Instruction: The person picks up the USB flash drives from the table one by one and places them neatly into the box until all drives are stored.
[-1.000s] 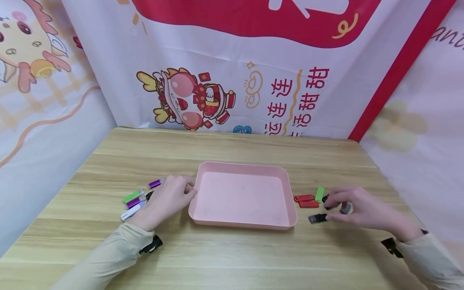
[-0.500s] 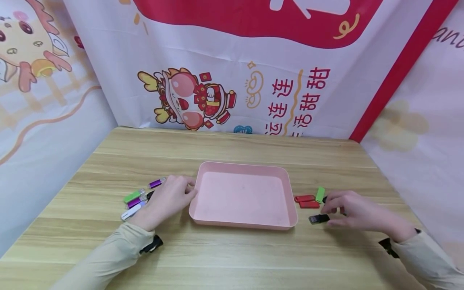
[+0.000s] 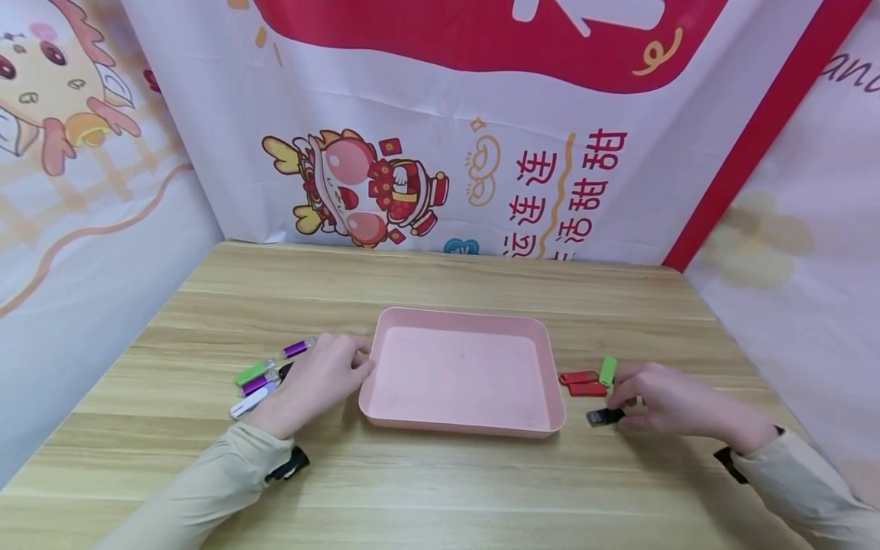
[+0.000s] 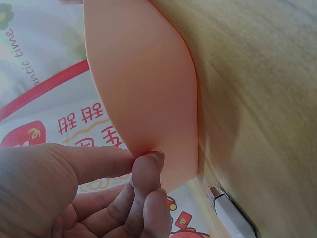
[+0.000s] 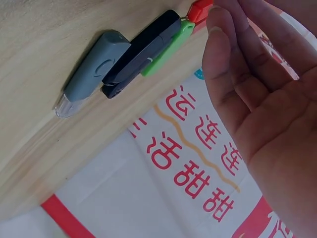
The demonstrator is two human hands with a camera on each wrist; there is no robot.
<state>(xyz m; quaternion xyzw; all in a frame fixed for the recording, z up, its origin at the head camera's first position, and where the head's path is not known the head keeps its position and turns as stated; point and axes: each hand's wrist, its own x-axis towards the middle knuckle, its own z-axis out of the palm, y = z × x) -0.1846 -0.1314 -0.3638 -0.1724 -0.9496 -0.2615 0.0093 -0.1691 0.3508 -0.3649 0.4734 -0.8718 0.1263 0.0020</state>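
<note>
My left hand [image 3: 312, 382] pinches the left rim of a pink tray [image 3: 461, 430] between thumb and fingers; the tray wall [image 4: 148, 84] fills much of the left wrist view. At the tray's right, my right hand [image 3: 670, 401] hovers low, thumb and fingers loosely bent around the near end of a black USB stick [image 3: 603, 417] with a gap still showing. Just beyond it lie a green USB stick [image 3: 608, 370] and two red ones [image 3: 587, 389]. A grey USB stick [image 5: 96, 62] and another black one [image 5: 143, 54] show in the right wrist view, mostly hidden from the head camera.
Left of the tray lie a white USB stick [image 3: 250, 401], a green one [image 3: 253, 373] and two purple ones [image 3: 297, 348], with something black partly behind my left hand. Printed cloth [image 3: 440, 153] hangs along the back and sides of the wooden table [image 3: 440, 496].
My right hand has shifted slightly left and down toward the near black USB stick, its fingertips now at that stick's end. The left hand and the tray have stayed put.
</note>
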